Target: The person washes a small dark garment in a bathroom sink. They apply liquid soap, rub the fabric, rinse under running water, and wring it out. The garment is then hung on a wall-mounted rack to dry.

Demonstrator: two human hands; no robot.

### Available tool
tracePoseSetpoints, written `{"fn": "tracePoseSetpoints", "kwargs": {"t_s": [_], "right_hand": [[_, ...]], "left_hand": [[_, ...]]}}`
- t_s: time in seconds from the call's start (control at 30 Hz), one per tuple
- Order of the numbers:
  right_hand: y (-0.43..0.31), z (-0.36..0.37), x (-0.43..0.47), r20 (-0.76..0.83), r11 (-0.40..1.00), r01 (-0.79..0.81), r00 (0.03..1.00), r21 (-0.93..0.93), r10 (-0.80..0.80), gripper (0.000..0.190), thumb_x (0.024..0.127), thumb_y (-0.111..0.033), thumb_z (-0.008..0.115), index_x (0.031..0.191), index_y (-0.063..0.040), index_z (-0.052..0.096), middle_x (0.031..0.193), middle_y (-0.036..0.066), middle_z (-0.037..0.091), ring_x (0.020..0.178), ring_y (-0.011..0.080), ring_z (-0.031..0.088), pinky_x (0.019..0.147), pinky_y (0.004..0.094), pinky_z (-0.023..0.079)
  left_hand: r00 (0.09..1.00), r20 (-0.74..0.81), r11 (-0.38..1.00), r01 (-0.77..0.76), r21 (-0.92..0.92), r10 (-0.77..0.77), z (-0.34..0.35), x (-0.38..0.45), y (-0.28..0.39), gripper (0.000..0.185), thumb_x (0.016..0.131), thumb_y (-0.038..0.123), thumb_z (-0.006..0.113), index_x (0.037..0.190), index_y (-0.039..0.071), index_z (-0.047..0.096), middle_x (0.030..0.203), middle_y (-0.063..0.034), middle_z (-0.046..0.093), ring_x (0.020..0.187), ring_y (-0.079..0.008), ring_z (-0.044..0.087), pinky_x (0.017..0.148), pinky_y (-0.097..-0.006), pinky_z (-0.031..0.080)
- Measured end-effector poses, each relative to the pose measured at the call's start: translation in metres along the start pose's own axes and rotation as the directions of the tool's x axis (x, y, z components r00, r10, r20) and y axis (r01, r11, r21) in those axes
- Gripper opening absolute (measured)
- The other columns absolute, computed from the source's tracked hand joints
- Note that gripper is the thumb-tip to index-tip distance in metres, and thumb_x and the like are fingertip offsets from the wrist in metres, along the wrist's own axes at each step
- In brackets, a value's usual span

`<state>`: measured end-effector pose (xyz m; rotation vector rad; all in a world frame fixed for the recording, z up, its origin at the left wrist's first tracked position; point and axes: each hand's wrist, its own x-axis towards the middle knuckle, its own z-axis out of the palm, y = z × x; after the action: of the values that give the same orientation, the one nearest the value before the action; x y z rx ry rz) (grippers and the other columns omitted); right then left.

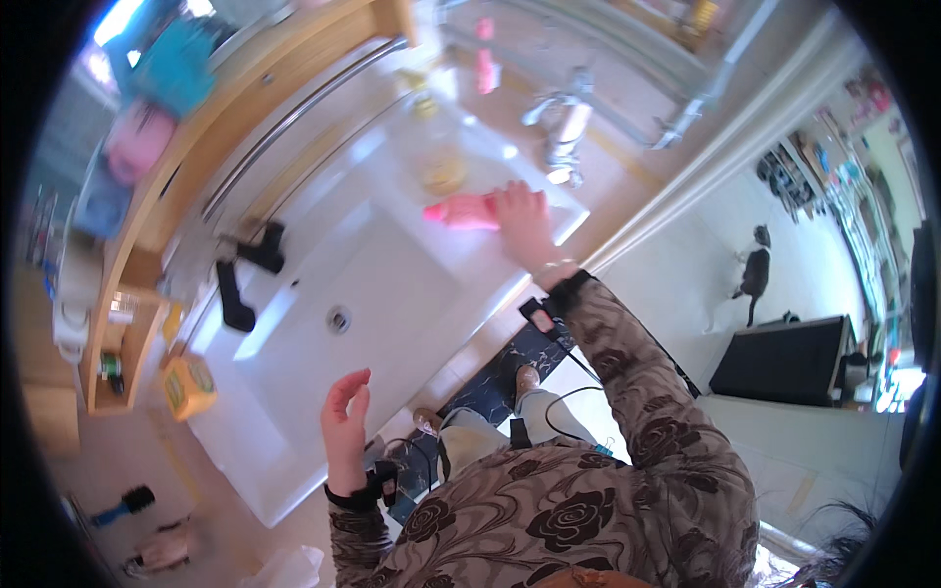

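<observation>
My right hand (pixel 523 224) is closed around a pink bottle (pixel 467 212) with a brighter pink cap. The bottle points left over the ledge at the right end of a white rectangular sink (pixel 397 272). My left hand (pixel 347 415) hovers above the sink's near side, its fingers bent, thumb apart, holding nothing. Between the hands and the far rim, the sink's basin shows a round metal drain (pixel 339 319). Just beyond the pink bottle stands a clear pump bottle (pixel 443 173) with yellow contents, blurred.
Black fittings (pixel 263 250), perhaps a faucet, sit at the sink's far rim. A yellow box-shaped pack (pixel 189 386) rests at its left corner. A wooden shelf (pixel 242 99) with a metal rail runs behind. A hairbrush (pixel 125 506) lies left. A cat (pixel 756 272) is on the floor at right.
</observation>
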<state>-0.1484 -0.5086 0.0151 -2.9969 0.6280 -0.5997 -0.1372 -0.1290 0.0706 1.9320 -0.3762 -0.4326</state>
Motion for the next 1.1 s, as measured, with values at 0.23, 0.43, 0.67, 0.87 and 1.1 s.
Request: {"fn": "tracePoseSetpoints", "kwargs": {"t_s": [0.23, 0.43, 0.67, 0.87, 1.1], "right_hand": [[0.048, 0.006, 0.009, 0.315, 0.997, 0.080, 0.946, 0.002, -0.076, 0.043, 0.071, -0.019, 0.059, 0.112, -0.008, 0.053, 0.095, 0.010, 0.057, 0.098, 0.0255, 0.053, 0.096, 0.0545, 0.029], [0.036, -0.058, -0.052, 0.203, 0.808, 0.097, 0.944, 0.581, -0.260, 0.044, 0.062, -0.013, 0.064, 0.105, -0.007, 0.059, 0.094, 0.015, 0.061, 0.092, 0.0354, 0.056, 0.081, 0.0417, 0.044], [0.010, -0.095, -0.040, 0.427, 0.735, -0.227, 0.900, 0.639, -0.093, 0.056, 0.067, -0.013, 0.066, 0.120, -0.006, 0.051, 0.104, 0.017, 0.061, 0.094, 0.0332, 0.061, 0.083, 0.0387, 0.047], [-0.046, -0.081, -0.008, 0.409, 0.546, -0.278, 0.903, 0.791, -0.134, 0.053, 0.068, -0.024, 0.071, 0.111, 0.001, 0.054, 0.092, 0.013, 0.064, 0.085, 0.0217, 0.062, 0.075, 0.0308, 0.049], [-0.111, -0.052, -0.008, 0.575, 0.457, -0.435, 0.786, 0.776, -0.227, 0.050, 0.068, -0.025, 0.072, 0.107, 0.004, 0.056, 0.090, 0.013, 0.064, 0.081, 0.0195, 0.062, 0.072, 0.0304, 0.049]], "left_hand": [[0.948, 0.305, 0.970, -0.152, 0.189, 0.090, 0.098, 0.015, 0.049, 0.023, 0.081, 0.012, 0.061, 0.101, 0.001, 0.062, 0.103, -0.0108, 0.064, 0.098, -0.0207, 0.060, 0.086, -0.0312, 0.045], [0.761, 0.648, 0.888, -0.326, 0.324, 0.043, 0.117, 0.031, 0.066, 0.034, 0.082, 0.021, 0.063, 0.110, 0.002, 0.059, 0.106, -0.0120, 0.062, 0.099, -0.0197, 0.059, 0.087, -0.0321, 0.045], [0.917, 0.395, 0.454, -0.375, 0.808, 0.055, 0.088, 0.003, 0.057, 0.036, 0.084, 0.025, 0.062, 0.113, 0.005, 0.058, 0.112, -0.0112, 0.059, 0.105, -0.0243, 0.055, 0.094, -0.0322, 0.041], [0.997, -0.061, 0.976, 0.061, 0.210, -0.049, 0.018, -0.037, 0.002, 0.037, 0.082, 0.027, 0.064, 0.113, 0.007, 0.058, 0.112, -0.0113, 0.060, 0.102, -0.0232, 0.057, 0.086, -0.0320, 0.045], [0.747, -0.591, 0.953, 0.245, -0.179, -0.304, -0.042, -0.104, -0.067, 0.016, 0.079, 0.015, 0.068, 0.086, 0.001, 0.066, 0.086, -0.0068, 0.067, 0.083, -0.0163, 0.060, 0.089, -0.0313, 0.040]]}}
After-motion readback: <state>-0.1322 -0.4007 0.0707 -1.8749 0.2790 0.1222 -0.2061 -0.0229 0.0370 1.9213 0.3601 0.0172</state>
